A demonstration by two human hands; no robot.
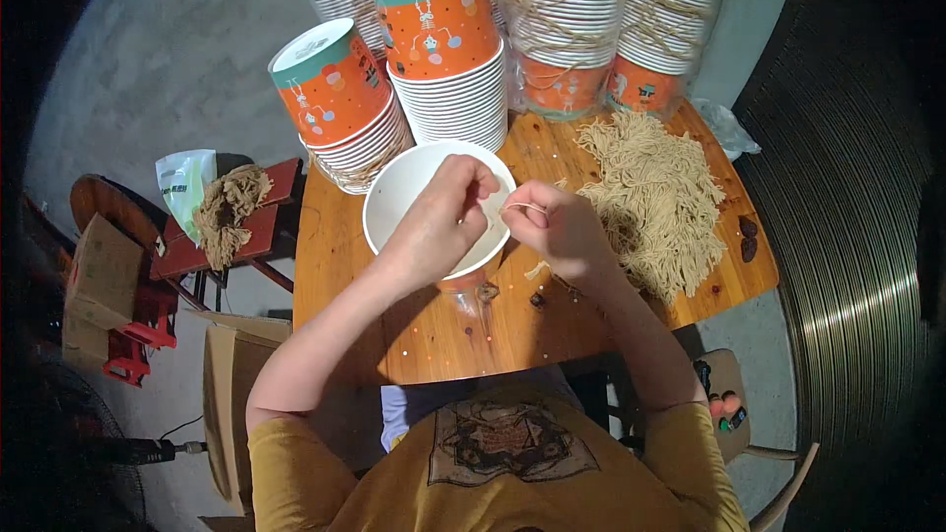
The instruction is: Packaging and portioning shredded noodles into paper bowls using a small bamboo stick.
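Note:
An open paper bucket (389, 187), white inside and orange outside, stands upright on the wooden table in front of me. My left hand (443, 222) is over its mouth with the fingers curled in a pinch; whatever lies between them is hidden. Just right of it, at the bucket's right rim, my right hand (560, 232) is closed on a thin beige cord (527, 206), part of which loops over the fingers. The two hands are a little apart. A big heap of the same beige cords (660, 207) lies to the right of my right hand.
Upside-down stacks of orange-and-white paper buckets (448, 89) stand behind the open one. Taller stacks with cords wrapped in clear plastic (567, 20) stand farther back. A red bench (281, 187) at left bears more cords (232, 202). A cardboard box (225, 404) sits near my left elbow.

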